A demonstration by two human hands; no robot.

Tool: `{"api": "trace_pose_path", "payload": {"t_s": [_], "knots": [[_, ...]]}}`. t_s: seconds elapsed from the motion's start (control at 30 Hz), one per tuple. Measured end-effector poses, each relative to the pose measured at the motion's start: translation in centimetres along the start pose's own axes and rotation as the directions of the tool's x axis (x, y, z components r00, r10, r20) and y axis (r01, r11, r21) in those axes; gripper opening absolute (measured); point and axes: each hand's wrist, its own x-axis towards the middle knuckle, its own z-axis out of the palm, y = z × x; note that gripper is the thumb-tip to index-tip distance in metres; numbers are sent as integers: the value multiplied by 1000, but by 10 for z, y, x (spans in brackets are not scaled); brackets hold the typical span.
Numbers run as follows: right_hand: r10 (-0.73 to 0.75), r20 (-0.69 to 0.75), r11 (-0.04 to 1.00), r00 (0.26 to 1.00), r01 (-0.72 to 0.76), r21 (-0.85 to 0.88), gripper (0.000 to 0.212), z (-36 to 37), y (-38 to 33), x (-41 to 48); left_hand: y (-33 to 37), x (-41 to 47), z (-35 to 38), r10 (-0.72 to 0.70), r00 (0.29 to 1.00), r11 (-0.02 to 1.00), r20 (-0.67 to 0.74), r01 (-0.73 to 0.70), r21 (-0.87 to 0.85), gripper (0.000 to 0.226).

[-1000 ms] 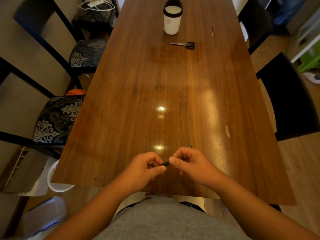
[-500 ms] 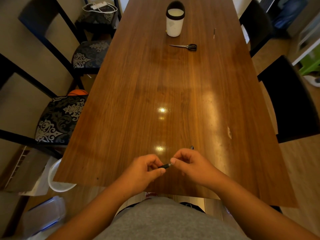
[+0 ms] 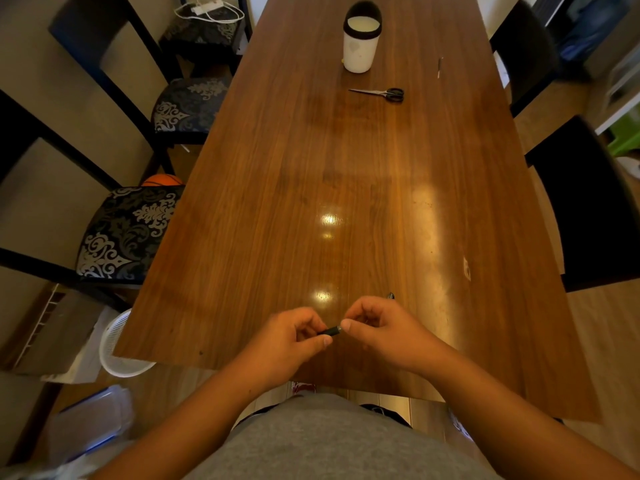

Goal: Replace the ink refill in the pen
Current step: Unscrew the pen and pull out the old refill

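Both hands point(image 3: 287, 341) point(image 3: 381, 327) pinch pen point(image 3: 330, 331) | axis seemingly left-right, slightly tilted

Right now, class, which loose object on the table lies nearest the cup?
The scissors, black-handled, lie just in front of the white cup; the thin refill lies farther right.

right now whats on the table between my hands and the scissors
Nothing: in the head view the table is bare wood with light glare between the scissors and both hands, left hand and right hand, which hold the pen.
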Motion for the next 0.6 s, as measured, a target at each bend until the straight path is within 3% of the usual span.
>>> {"api": "trace_pose_path", "payload": {"t_s": [0.17, 0.3, 0.6], "knots": [[5, -14, 1000, 1000, -5, 17, 11, 0, 0, 4, -4, 2, -1, -38, 999, 999, -7, 38, -17, 6], [12, -42, 990, 999, -6, 141, 12, 0, -4, 7, -7, 6, -3, -62, 998, 995, -4, 62, -76, 8], [150, -190, 971, 970, -108, 213, 8, -8, 2, 26, -16, 20, -15, -118, 993, 985, -30, 113, -132, 5]]}}
